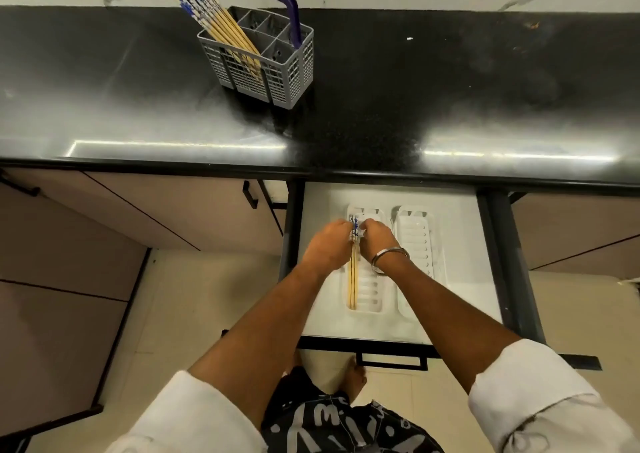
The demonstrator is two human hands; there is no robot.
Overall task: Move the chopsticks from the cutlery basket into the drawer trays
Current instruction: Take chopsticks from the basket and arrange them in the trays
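On the black counter, upper left, the grey cutlery basket stands upright with its purple handle raised; a bundle of chopsticks leans out of one left-hand compartment, patterned ends up, and the other compartments appear empty. Below, in the open drawer, two white trays lie side by side. The left hand and the right hand, the latter with a metal bangle at the wrist, meet over the far end of the left tray, fingers curled onto the patterned tips of a pair of chopsticks lying lengthwise along that tray's left edge. The grip suits squaring the ends and seating the pair in a slot, though exact finger contact is hard to make out. The right tray holds nothing visible. Most chopsticks remain in the basket.
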